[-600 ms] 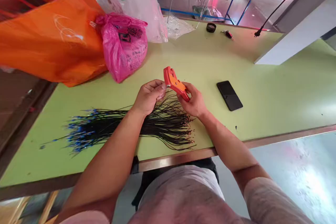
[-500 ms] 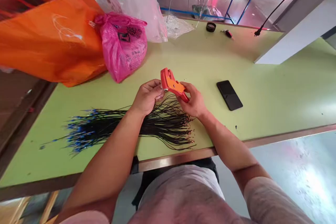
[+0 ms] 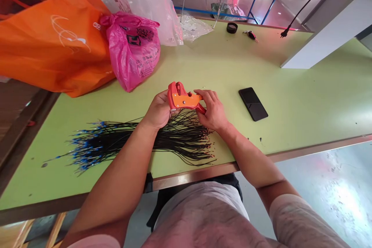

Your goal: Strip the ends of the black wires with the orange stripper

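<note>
Now the red-and-orange wire stripper (image 3: 181,97) has swung leftward and lies flatter, its head held in the left hand (image 3: 157,111), while the half-closed right hand (image 3: 212,110) grips its handle end, just above a sheaf of black blue-tipped wires (image 3: 180,139) on the green table (image 3: 290,100). Beyond, a knotted pink plastic bag (image 3: 133,52) hides its contents, between an orange bag (image 3: 52,42) and a clear bag (image 3: 142,4).
</note>
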